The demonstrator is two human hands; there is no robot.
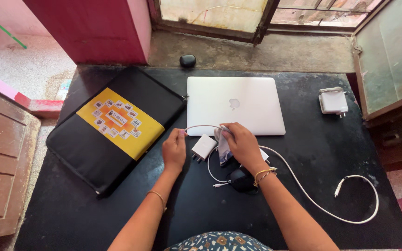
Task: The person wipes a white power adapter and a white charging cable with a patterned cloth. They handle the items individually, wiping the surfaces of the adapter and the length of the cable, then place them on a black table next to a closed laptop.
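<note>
The left hand [174, 149] pinches the thin white cable [201, 126] between thumb and fingertips, just left of the near left corner of the closed silver laptop [235, 105]. The right hand [242, 145] is clenched around a small pale cloth [223, 148] and presses it onto the same cable where the cable arcs along the laptop's near edge. So the cable is grasped at 2 places, stretched between both hands, and the rest of it loops down toward the near edge of the black table [117, 218].

To wipe well, it seems best to keep the left pinch firm as an anchor and draw the cloth along the cable in 1 direction, with light pressure so the thin cord does not kink.

Just near the hands lies a white square charger plug [204, 147], prongs pointing near-left. Below the right wrist sits a dark round object [242, 180], partly hidden, and a thicker white cable [350, 211] sweeps off to the right in a wide curve.

To the left lies a black flat case [84, 148], set at an angle, carrying a yellow rectangular label [119, 122] with small pale picture tiles and a central panel. At far right sits a white power adapter [333, 101] with its cord wound on it. A small black oval pod [187, 60] rests on the concrete sill beyond the table.
</note>
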